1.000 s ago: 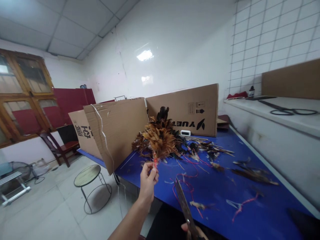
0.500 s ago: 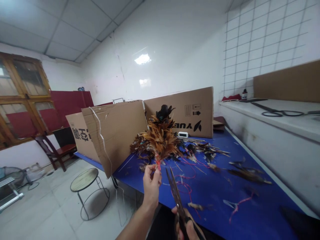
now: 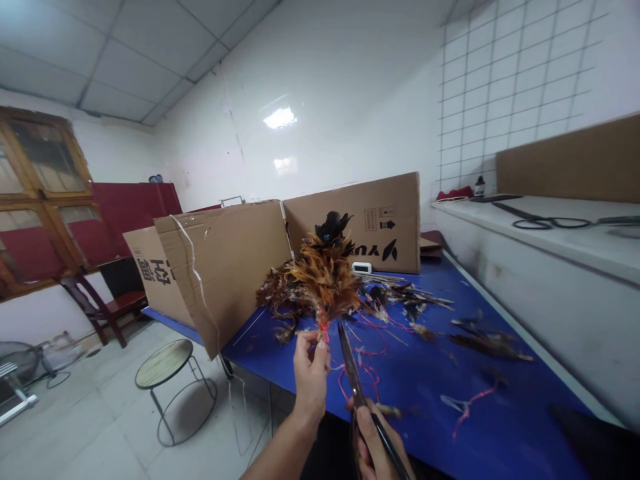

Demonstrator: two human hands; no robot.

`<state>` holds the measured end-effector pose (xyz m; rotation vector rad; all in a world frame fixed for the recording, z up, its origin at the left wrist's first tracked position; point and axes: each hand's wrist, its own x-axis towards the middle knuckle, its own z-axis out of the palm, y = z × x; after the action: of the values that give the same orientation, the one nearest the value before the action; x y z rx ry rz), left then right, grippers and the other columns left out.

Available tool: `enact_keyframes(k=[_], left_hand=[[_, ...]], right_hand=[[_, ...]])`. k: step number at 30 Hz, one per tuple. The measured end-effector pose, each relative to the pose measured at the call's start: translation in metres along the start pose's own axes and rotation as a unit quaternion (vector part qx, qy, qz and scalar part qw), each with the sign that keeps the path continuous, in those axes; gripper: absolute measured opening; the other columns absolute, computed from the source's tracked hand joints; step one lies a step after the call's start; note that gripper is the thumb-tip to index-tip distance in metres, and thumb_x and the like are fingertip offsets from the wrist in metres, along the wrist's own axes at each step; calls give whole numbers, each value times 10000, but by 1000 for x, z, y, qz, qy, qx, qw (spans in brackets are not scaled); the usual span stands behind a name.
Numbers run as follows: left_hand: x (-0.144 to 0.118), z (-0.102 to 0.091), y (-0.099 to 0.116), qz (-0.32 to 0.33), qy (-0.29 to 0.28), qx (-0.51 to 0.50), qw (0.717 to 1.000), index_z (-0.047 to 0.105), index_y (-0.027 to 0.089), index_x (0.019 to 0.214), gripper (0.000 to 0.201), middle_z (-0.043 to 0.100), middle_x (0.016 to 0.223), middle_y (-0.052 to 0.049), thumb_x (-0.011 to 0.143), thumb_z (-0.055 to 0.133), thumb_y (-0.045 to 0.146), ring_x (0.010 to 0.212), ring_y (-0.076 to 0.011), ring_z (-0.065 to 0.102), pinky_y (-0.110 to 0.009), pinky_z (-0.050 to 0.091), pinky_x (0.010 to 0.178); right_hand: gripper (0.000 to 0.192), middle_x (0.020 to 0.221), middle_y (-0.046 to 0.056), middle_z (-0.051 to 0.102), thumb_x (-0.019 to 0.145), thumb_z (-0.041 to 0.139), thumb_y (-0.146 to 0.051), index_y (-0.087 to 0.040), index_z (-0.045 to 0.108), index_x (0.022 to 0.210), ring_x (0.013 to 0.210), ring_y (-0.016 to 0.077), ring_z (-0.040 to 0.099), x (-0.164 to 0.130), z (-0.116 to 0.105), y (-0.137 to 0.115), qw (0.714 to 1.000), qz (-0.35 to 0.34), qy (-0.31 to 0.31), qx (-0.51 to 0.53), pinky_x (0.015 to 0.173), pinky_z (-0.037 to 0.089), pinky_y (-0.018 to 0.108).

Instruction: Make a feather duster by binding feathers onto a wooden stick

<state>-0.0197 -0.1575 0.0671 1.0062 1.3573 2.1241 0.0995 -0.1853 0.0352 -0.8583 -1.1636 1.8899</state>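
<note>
My left hand (image 3: 310, 373) pinches the base of a brown and black feather bundle (image 3: 323, 277), tied with red string, and holds it upright above the blue table (image 3: 500, 407). In my right hand (image 3: 375, 447), at the bottom edge, is a pair of scissors (image 3: 353, 377). Their blades point up and their tips sit right beside the tied base, just right of my left fingers.
Loose feathers and red string scraps (image 3: 425, 313) litter the table. Cardboard sheets (image 3: 225, 260) stand along its far and left sides, with a small white device (image 3: 361, 267) beside them. Large scissors (image 3: 545, 220) lie on the right ledge. A round stool (image 3: 165, 357) and a chair (image 3: 100, 307) stand on the floor at left.
My right hand has brought the scissors up from the bottom edge to the tied base of the bundle. My left hand with the bundle shifted slightly right.
</note>
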Motion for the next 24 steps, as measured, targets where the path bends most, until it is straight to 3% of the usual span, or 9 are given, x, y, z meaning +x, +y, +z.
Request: enact_keyframes(k=[5, 11, 18, 24], left_hand=[[3, 10, -5, -10, -1, -15, 1000, 442, 181, 869, 178, 433, 692, 48, 813, 562, 300, 522, -48, 364, -158, 272, 436], [7, 18, -8, -9, -4, -29, 1000, 436, 181, 852, 148, 448, 682, 45, 812, 545, 273, 516, -49, 362, -159, 268, 434], [13, 15, -12, -16, -3, -34, 999, 461, 174, 873, 108, 478, 712, 28, 810, 519, 239, 530, -52, 392, -163, 287, 451], [14, 14, -12, -19, 0, -43, 999, 465, 178, 878, 115, 487, 723, 25, 805, 528, 242, 541, -52, 402, -161, 289, 460]], right_hand=[[602, 444, -105, 322, 610, 572, -738, -206, 503, 883, 301, 26, 237, 13, -11, 6, 999, 15, -14, 25, 283, 173, 144], [636, 453, -83, 410, 580, 587, -747, -202, 519, 901, 300, 54, 333, 19, -24, 9, 997, 33, -16, 68, 271, 267, 169], [730, 502, -77, 463, 584, 590, -754, -231, 462, 1077, 354, 55, 353, 23, -34, -4, 974, 61, -47, 213, 308, 269, 161], [707, 514, -66, 480, 589, 611, -735, -232, 483, 1070, 384, 61, 378, 22, -38, 5, 959, 112, -95, 241, 354, 283, 176]])
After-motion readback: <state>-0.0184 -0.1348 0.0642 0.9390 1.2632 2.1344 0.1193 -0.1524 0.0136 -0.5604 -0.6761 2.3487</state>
